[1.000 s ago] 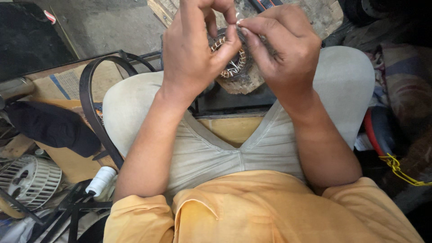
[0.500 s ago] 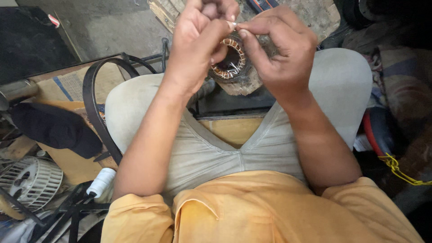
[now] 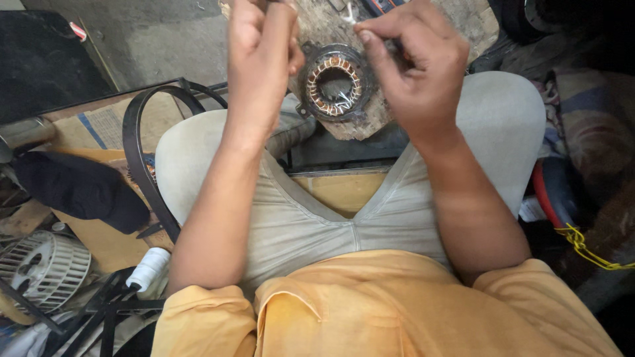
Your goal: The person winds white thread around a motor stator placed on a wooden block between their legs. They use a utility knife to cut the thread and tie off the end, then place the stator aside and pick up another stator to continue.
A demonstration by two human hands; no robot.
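A round motor stator (image 3: 334,82) with copper windings lies on a worn wooden block (image 3: 370,116) between my knees. Both hands are raised just above it. My left hand (image 3: 261,59) is left of the stator, its fingers curled shut; what it pinches is hidden. On the other side, my right hand (image 3: 413,66) has thumb and forefinger pinched on a thin pale strand (image 3: 349,14) near the top edge. Neither hand touches the stator.
A black rubber belt loop (image 3: 132,142) stands by my left knee, with a black cloth (image 3: 79,188) beside it. A white fan wheel (image 3: 40,264) and a white thread spool (image 3: 149,268) lie at lower left. A yellow chain (image 3: 589,248) is at right.
My hands were together over the stator, hiding most of it. They have drawn apart and risen, and the whole ring of windings now shows.
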